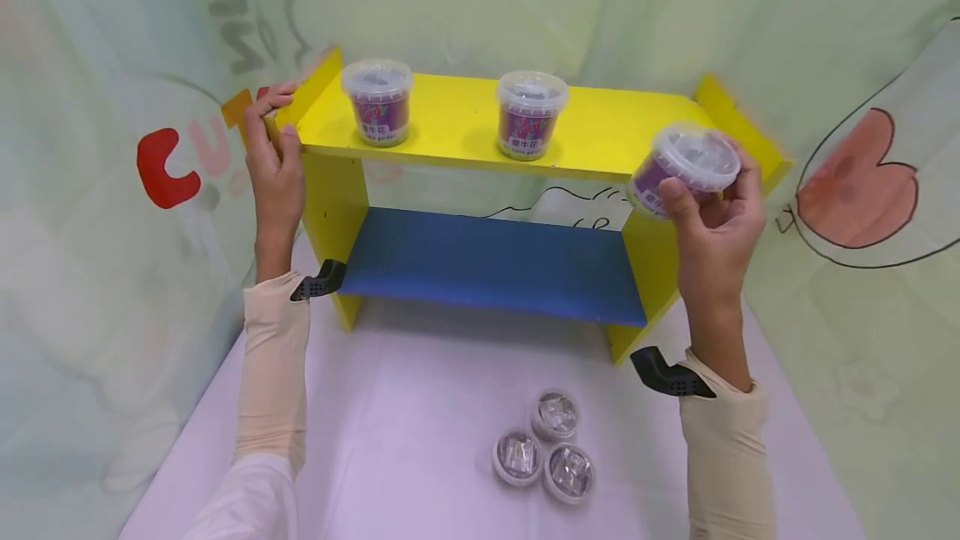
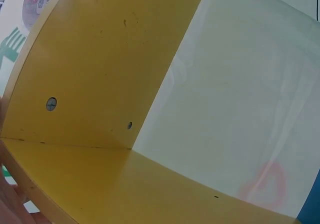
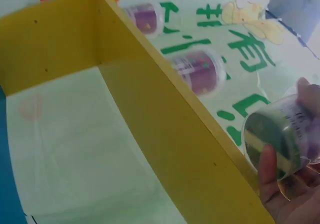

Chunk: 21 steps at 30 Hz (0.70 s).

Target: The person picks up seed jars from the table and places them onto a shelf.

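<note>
My right hand [image 1: 716,227] grips a clear plastic tub [image 1: 686,165] with a purple label and a translucent lid, thumb in front. The tub is tilted at the front right of the yellow top board; its underside faces the right wrist view, where fingers [image 3: 268,166] wrap it. My left hand [image 1: 276,169] holds the left end of the yellow and blue shelf [image 1: 450,115], fingers over the side panel and thumb in front. Two matching tubs stand upright on the top board, one at left [image 1: 381,111] and one near the middle [image 1: 528,119].
Below the top board runs a blue lower board [image 1: 487,261]. Three small lidded tubs [image 1: 557,415] sit close together on the white tabletop [image 1: 405,440] in front of the shelf. A printed pale green curtain [image 1: 480,7] hangs behind and at both sides.
</note>
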Motion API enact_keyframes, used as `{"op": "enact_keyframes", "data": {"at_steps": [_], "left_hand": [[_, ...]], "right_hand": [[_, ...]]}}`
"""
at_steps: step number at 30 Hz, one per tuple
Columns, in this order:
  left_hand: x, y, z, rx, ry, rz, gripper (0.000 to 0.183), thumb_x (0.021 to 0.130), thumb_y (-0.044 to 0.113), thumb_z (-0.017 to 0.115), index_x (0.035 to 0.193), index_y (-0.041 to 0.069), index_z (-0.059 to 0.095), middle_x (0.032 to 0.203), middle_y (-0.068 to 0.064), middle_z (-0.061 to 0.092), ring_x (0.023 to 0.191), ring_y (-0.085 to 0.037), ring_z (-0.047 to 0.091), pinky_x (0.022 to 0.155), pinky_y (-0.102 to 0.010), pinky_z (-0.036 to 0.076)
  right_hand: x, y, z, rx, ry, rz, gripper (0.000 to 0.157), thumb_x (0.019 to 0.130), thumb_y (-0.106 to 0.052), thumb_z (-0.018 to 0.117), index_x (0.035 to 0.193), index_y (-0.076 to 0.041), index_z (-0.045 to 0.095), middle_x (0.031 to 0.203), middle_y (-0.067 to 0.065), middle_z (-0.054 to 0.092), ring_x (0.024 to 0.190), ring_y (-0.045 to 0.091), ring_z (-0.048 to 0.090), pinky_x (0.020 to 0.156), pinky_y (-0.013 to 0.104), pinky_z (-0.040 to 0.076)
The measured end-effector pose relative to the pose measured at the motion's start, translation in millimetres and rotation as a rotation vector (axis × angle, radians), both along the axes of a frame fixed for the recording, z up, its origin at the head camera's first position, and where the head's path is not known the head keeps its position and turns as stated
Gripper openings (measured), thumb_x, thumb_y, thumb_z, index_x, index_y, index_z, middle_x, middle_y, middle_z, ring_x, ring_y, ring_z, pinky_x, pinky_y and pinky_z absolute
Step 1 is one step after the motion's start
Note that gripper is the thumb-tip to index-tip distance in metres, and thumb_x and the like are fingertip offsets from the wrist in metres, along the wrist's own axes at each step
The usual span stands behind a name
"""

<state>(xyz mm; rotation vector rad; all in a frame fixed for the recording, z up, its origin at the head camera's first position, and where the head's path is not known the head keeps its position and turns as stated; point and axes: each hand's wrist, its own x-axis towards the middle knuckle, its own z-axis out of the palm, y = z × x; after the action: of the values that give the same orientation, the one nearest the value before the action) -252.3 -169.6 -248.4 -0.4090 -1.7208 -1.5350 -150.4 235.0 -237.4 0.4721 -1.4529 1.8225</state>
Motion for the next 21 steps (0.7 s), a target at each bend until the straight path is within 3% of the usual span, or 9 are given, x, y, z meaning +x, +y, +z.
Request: {"op": "enact_keyframes", "data": {"at_steps": [4,7,17,21], "left_hand": [[-3.9,-4,-4.5,-0.018,0.016,0.004,0.028,0.095,0.003,0.038,0.122,0.006,0.047,0.140,-0.004,0.050,0.134,-0.010,0.042,0.115,-0.026,0.034],[-4.7,-5,-6.5,-0.029,0.011,0.006,0.029,0.096,0.004,0.039,0.123,0.007,0.046,0.140,-0.002,0.050,0.133,-0.010,0.043,0.114,-0.027,0.036],[-5.3,-3,-8.2,-0.021,0.022,0.011,0.029,0.096,0.003,0.039,0.123,0.004,0.046,0.140,-0.005,0.050,0.133,-0.012,0.044,0.113,-0.028,0.037],[4.3,2,-1.6,-0.020,0.000,0.015,0.029,0.096,0.003,0.038,0.123,0.006,0.046,0.140,-0.005,0.050,0.133,-0.011,0.045,0.114,-0.027,0.035]], "right_hand": [[-7.6,11,17.1,-0.009,0.003,-0.088,0.056,0.083,-0.007,0.075,0.133,-0.004,0.050,0.126,0.015,0.056,0.107,0.028,0.057,0.076,0.020,0.056],[-7.8,16,24.7,-0.008,-0.016,-0.143,0.057,0.081,-0.006,0.076,0.132,-0.005,0.050,0.126,0.014,0.059,0.102,0.027,0.060,0.056,0.016,0.051],[-18.6,31,24.5,0.169,-0.162,-0.234,0.055,0.086,-0.010,0.071,0.137,-0.012,0.050,0.125,0.007,0.058,0.105,0.021,0.061,0.049,0.013,0.046],[-18.1,34,23.1,0.308,-0.232,-0.315,0.059,0.090,-0.015,0.067,0.144,-0.019,0.043,0.130,0.003,0.052,0.113,0.020,0.060,0.053,0.012,0.050]]}}
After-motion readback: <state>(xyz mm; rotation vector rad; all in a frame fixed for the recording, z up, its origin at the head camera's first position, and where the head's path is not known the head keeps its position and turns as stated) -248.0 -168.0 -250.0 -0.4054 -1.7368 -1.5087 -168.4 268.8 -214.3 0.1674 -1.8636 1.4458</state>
